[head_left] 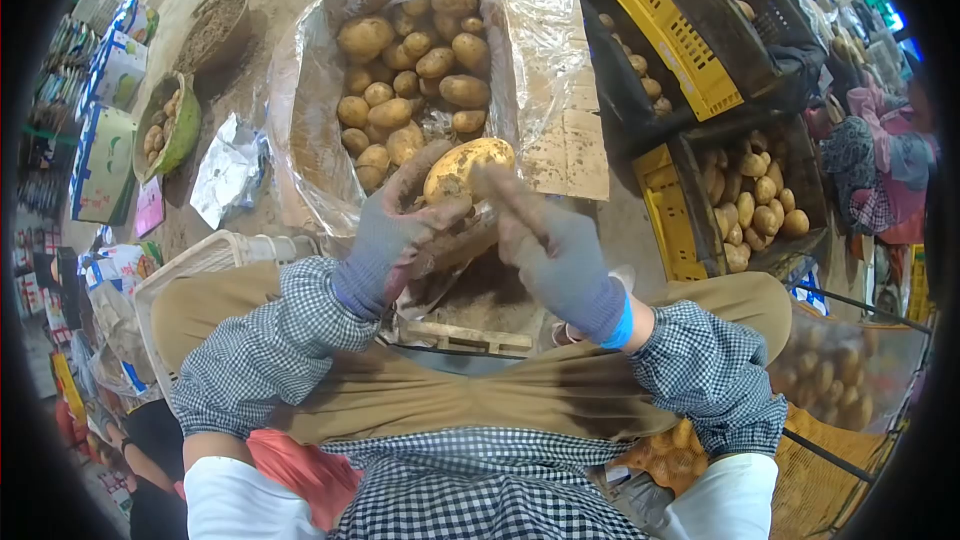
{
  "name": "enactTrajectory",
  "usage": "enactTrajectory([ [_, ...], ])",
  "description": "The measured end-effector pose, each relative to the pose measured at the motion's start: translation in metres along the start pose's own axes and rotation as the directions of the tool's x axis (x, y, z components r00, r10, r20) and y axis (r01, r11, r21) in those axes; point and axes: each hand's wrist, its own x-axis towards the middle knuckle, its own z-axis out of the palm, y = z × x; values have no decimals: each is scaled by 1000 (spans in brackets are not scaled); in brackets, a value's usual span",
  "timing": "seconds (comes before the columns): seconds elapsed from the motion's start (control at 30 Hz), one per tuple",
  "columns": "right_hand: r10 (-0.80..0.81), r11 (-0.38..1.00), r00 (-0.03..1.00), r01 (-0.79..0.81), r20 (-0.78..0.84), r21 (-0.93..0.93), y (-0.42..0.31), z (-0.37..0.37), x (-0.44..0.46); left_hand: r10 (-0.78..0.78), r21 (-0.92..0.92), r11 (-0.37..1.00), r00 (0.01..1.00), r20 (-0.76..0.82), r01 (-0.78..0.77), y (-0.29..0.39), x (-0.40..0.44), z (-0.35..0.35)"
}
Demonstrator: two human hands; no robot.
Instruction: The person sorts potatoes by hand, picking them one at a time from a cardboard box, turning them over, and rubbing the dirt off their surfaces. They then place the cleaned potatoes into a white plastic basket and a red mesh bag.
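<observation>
A big yellow oval potato with brown dirt on it sits in the bent fingers of the left hand, which wears a dirty grey knit glove. Those fingers hold its left and lower sides. The right hand, gloved too, points its fingers at the potato's right side; they are blurry, so I can't tell how far apart they are or if they touch it.

Far left of the fingers, a white-and-green cardboard box has print too small to read.

Just past the fingers, a brown cardboard box lined with clear plastic holds many potatoes. Right of the fingers, a yellow-and-black plastic crate holds more. Left of them, a round green bowl has some too.
</observation>
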Motion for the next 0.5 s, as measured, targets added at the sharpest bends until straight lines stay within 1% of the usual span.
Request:
enactTrajectory([
  [0.03,-74,997,997,73,-5,-10,3,2,1,0,0,1000,1000,0,0,-2,1,0],
  [0.1,-145,989,989,145,-12,-17,5,2,2,44,45,998,997,-58,-41,-4,2,7],
  [0.13,-45,998,996,43,-75,-35,2,-3,6,42,46,998,997,-57,-39,-1,1,12],
  [0.2,48,997,989,-56,-139,-54,-5,-5,7,28,242,970,996,-81,-7,5,2,21],
  [0.23,59,997,991,-52,-117,63,-8,0,4,29,240,971,996,-81,-9,4,2,21],
  [0.3,73,981,993,-55,-94,184,-5,3,2,59,66,996,994,-94,-53,2,2,19],
  [0.33,-3,995,995,14,-101,100,0,1,3,55,67,997,994,-96,-48,1,1,19],
  [0.4,-80,997,992,82,-102,14,3,0,4,61,223,975,983,-170,-22,2,3,21],
  [0.43,-74,997,989,75,-130,4,0,0,4,62,221,975,983,-170,-23,2,3,21],
  [0.5,-71,998,986,70,-153,-12,0,-1,5,79,145,988,987,-137,-59,1,3,21],
])
